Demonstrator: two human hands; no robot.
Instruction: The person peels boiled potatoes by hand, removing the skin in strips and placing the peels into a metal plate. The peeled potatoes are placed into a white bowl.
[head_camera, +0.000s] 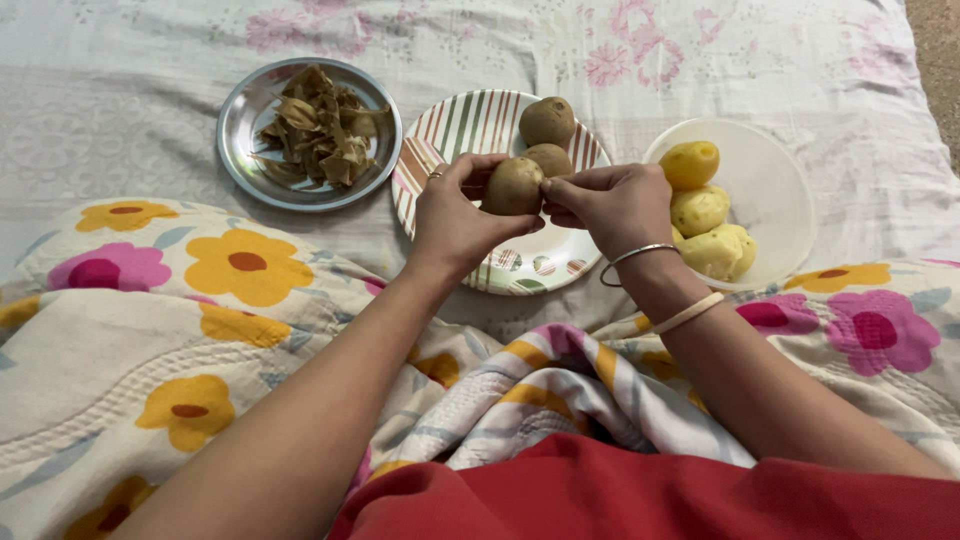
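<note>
My left hand (452, 215) holds a brown unpeeled potato (512, 186) above the striped plate (470, 125). My right hand (612, 205) pinches at the potato's right side with thumb and fingertips. Two more unpeeled potatoes lie on that plate, one (546, 121) at the back and one (553, 157) just behind the held one. Two bangles sit on my right wrist.
A steel plate (240, 120) at the left holds a heap of brown peels (318, 128). A white plate (775, 190) at the right holds several peeled yellow potatoes (700, 208). Everything rests on a pale floral bedsheet; a flowered blanket covers my lap.
</note>
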